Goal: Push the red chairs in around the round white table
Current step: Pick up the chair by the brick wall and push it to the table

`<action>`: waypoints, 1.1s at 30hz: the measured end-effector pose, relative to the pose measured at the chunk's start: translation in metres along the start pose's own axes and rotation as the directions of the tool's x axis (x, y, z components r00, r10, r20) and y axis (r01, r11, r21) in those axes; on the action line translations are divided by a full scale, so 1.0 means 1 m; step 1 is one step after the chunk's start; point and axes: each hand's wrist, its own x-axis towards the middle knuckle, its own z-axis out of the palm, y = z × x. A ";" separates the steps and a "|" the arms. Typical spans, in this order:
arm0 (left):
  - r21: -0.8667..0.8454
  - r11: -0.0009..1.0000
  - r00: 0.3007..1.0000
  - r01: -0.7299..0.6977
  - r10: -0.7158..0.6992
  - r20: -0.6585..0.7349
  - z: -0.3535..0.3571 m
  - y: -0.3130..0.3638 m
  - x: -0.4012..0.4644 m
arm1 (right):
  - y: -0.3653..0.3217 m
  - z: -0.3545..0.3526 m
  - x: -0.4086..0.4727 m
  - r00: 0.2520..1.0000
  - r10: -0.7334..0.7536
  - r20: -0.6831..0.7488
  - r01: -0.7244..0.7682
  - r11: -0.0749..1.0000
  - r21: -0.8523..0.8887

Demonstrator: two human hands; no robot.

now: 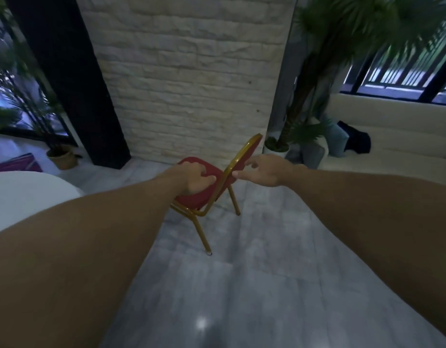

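While only one chair shows, progress reads as follows.

Progress: early or mid-task, by my judgement. The red chair stands clear of the round white tabletop, not pushed in. Nothing in view shows a chair already tucked under.

Left to do: bring this chair left toward the tabletop and slide it under the edge. Whether other chairs wait cannot be told; none are in view.

Chair position: middle of the scene, on the grey marble-look floor, in front of the pale stone wall. The tabletop edge lies at the near left, apart from the chair.

Chair attitude: seen from the side, backrest to the right. It looks tilted, but the wide lens may account for some of that. Two legs are visible; the near one reaches the floor, the rest cannot be judged.

Chair looks: red padded seat and red backrest, thin gold metal frame and legs, pale cap on the near leg's foot. Probably light enough to move by hand.

Left hand: closed over the seat, fingers curled onto the red cushion near its back edge; a firm hold, as far as I can see.

Right hand: spread loosely, fingers extended toward the backrest frame; fingertips at or just beside the gold rim, not wrapped around it.

Surroundings: potted palm at far right, white sofa beyond; slight motion blur throughout.
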 end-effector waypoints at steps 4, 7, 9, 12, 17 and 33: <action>-0.019 1.000 1.000 0.012 -0.012 -0.005 -0.005 0.022 0.051 | 0.037 -0.015 0.039 1.000 -0.015 0.025 0.015 1.000 0.015; -0.018 1.000 1.000 0.018 -0.018 0.005 -0.011 0.038 0.096 | 0.068 -0.026 0.081 0.999 -0.013 0.049 0.012 1.000 0.022; -0.035 0.999 1.000 0.017 -0.017 0.005 -0.015 0.045 0.125 | 0.087 -0.033 0.108 0.999 -0.002 0.043 0.002 1.000 0.016; -0.056 0.998 1.000 0.014 -0.014 -0.005 -0.021 0.052 0.167 | 0.114 -0.041 0.151 1.000 -0.002 0.027 0.001 1.000 0.028; -0.096 0.995 0.999 0.029 -0.027 0.018 -0.035 0.061 0.236 | 0.153 -0.062 0.214 0.998 -0.005 0.060 0.002 0.999 0.040; -0.157 0.940 0.935 0.304 -0.263 0.236 -0.011 0.076 0.379 | 0.239 -0.064 0.405 0.938 -0.233 0.255 0.266 0.958 -0.103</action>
